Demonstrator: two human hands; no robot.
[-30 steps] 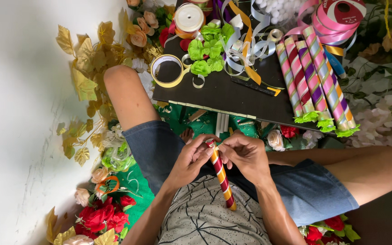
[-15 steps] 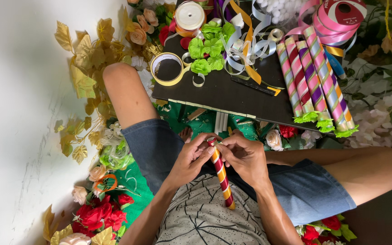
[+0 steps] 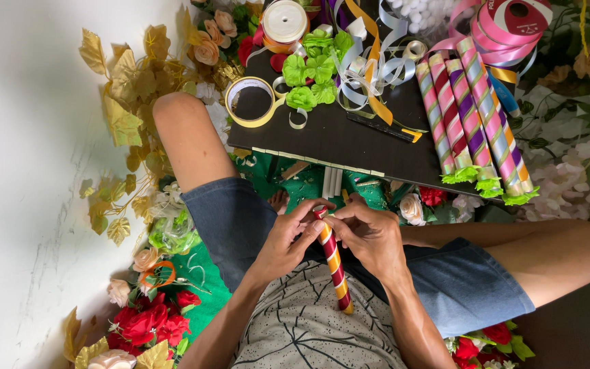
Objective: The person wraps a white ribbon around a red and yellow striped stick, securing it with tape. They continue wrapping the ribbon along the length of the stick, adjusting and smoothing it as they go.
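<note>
From my feed I see both hands meeting over the lap at the upper end of a red-and-gold striped stick (image 3: 331, 263). The left hand (image 3: 283, 240) curls in from the left, thumb and forefinger pinched on the stick's top. The right hand (image 3: 371, 236) closes from the other side, its fingertips (image 3: 329, 222) pressed against the same tip, so the two hands touch there. The stick runs down from that pinch, slightly tilted, its lower end resting against the patterned grey shirt (image 3: 302, 321), below and between both wrists.

Just beyond the hands lies a black board (image 3: 336, 137) across the knees. On it, at the right, four finished ribbon-wrapped sticks (image 3: 472, 116) lie side by side, green frills at their near ends. A yellow tape ring (image 3: 250, 101) sits at the board's left edge, with green fabric petals (image 3: 312, 72) and loose curled ribbons (image 3: 373, 65) near the middle. Gold artificial leaves (image 3: 128, 82) and red roses (image 3: 148, 324) lie on the floor at the left.
</note>
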